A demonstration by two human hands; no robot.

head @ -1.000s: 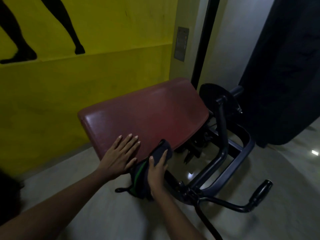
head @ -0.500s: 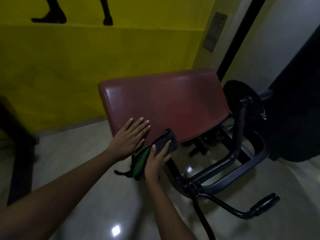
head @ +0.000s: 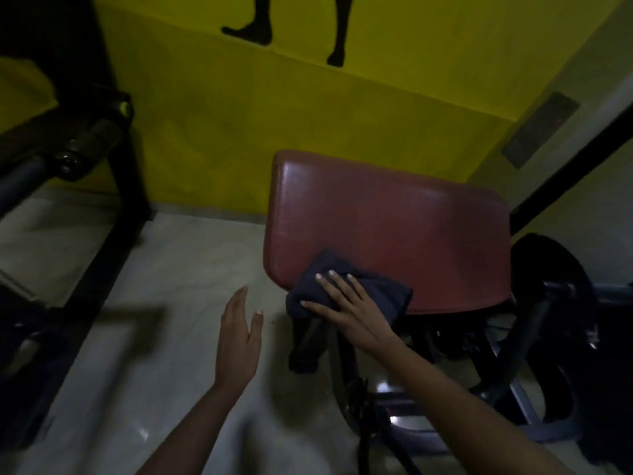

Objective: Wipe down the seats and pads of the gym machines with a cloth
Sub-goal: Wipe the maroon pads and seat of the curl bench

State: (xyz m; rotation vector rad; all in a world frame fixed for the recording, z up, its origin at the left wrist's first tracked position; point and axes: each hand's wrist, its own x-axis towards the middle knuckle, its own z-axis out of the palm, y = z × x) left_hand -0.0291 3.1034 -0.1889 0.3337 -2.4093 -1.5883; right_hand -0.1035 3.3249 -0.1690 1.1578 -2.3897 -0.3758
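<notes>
A dark red padded arm rest (head: pixel 394 224) slopes on a black machine frame (head: pixel 513 341) in front of the yellow wall. A dark blue cloth (head: pixel 383 289) lies bunched on the pad's near left corner. My right hand (head: pixel 346 303) lies flat on top of the cloth with fingers spread, pressing it against the pad. My left hand (head: pixel 238 334) hovers open over the floor, left of the pad and apart from it, holding nothing.
Another black machine frame (head: pixel 113 186) with a roller bar (head: pixel 78 149) stands at the left against the yellow wall (head: pixel 308 114). A pale tiled floor (head: pixel 154 303) stretches between the two machines. A dark weight plate (head: pixel 555 269) sits at the pad's right.
My left hand has lifted off the pad and moved left over the floor. My right hand has brought the cloth up from below the edge onto the pad's near left corner. The view swung left.
</notes>
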